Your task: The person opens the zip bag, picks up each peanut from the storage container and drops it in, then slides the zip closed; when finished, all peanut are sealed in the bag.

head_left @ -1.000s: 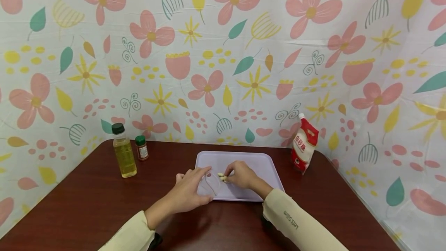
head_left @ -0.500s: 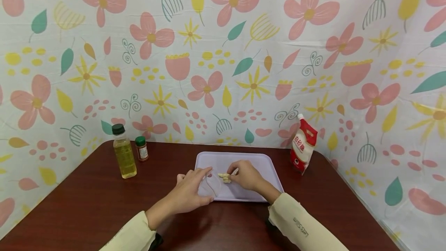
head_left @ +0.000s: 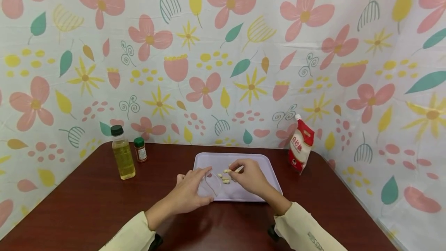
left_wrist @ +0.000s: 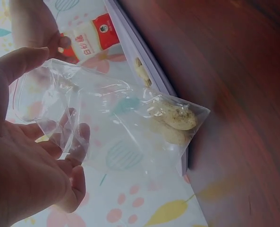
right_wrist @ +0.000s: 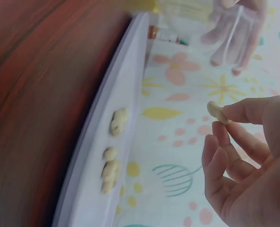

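Note:
In the head view, my left hand (head_left: 191, 189) holds a clear plastic bag (left_wrist: 106, 113) over the front left of a pale lilac tray (head_left: 205, 159). Its thumb and fingers are spread at the bag's mouth. A few peanuts (left_wrist: 177, 118) sit in the bag's bottom corner. Over the tray, my right hand (head_left: 249, 177) pinches one unshelled peanut (right_wrist: 217, 112) between thumb and index finger, apart from the bag. Below it, several loose peanuts (right_wrist: 110, 176) lie on the tray.
A bottle of yellow oil (head_left: 123, 158) and a small green-capped jar (head_left: 141, 152) stand at the back left of the dark wooden table (head_left: 87, 204). A red and white sugar pouch (head_left: 300, 146) stands at the back right. Behind the table hangs a flower-patterned cloth (head_left: 223, 57).
My right hand has risen a little from the peanuts with one pinched in its fingertips, and its forearm has shifted right. My left hand stays with the bag.

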Tool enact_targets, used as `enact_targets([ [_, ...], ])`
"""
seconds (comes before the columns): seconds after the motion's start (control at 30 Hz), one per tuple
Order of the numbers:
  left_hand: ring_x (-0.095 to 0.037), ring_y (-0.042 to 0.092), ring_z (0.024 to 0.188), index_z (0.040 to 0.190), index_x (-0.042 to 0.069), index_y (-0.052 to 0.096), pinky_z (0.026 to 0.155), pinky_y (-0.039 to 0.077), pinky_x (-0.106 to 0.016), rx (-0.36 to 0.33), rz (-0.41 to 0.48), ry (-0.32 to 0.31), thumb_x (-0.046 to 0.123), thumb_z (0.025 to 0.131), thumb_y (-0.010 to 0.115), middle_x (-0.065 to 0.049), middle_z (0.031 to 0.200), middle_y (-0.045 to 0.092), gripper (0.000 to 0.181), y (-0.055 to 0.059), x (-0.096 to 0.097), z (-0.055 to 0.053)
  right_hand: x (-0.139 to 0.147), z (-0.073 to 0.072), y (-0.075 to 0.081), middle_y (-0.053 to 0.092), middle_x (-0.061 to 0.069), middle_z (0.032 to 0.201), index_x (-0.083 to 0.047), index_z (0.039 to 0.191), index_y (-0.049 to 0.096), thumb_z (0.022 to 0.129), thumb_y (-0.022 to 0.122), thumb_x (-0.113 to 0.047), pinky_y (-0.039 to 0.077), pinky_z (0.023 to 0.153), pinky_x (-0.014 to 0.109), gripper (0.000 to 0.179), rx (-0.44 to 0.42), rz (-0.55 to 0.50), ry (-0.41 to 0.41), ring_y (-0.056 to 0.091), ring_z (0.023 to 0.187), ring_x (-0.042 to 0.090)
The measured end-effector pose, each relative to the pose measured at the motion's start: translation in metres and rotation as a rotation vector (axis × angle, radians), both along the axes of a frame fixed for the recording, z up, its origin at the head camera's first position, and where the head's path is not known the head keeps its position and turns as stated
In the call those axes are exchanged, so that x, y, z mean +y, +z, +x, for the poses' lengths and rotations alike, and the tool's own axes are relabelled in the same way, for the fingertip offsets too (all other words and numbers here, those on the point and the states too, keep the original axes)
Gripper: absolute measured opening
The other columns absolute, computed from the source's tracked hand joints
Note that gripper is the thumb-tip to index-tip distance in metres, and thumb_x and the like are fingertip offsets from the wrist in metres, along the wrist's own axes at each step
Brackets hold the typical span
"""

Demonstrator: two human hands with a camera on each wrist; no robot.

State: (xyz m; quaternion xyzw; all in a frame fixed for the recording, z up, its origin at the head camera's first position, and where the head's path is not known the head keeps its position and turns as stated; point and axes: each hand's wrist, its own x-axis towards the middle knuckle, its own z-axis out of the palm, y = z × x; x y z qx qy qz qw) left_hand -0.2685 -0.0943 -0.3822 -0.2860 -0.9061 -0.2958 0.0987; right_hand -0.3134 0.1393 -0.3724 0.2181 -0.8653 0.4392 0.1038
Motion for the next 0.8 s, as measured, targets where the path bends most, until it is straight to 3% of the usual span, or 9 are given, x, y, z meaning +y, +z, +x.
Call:
enact_targets([
  [0.23, -0.021, 0.049, 0.112, 0.147, 0.011, 0.045, 0.080, 0.023, -0.045, 0.024, 0.019, 0.002, 0.030, 0.080, 0.080, 0.001, 0.127, 0.058, 0.078, 0.001, 0.003, 0.002, -0.009, 0.020, 0.011, 0.071, -0.003, 0.076, -0.010, 0.082, 0.075, 0.084, 0.077, -0.010, 0.048, 0.049, 0.027, 0.003, 0.120, -0.040, 0.023, 0.061, 0.054, 0.011],
  [0.8, -0.018, 0.050, 0.106, 0.146, 0.010, 0.046, 0.080, 0.023, -0.044, 0.040, 0.074, 0.014, 0.027, 0.079, 0.082, 0.000, 0.128, 0.058, 0.078, 0.003, 0.003, 0.004, -0.010, 0.040, 0.020, 0.072, -0.006, 0.081, -0.011, 0.087, 0.075, 0.083, 0.076, -0.007, 0.049, 0.050, 0.027, 0.005, 0.200, -0.067, 0.079, 0.064, 0.064, 0.011],
])
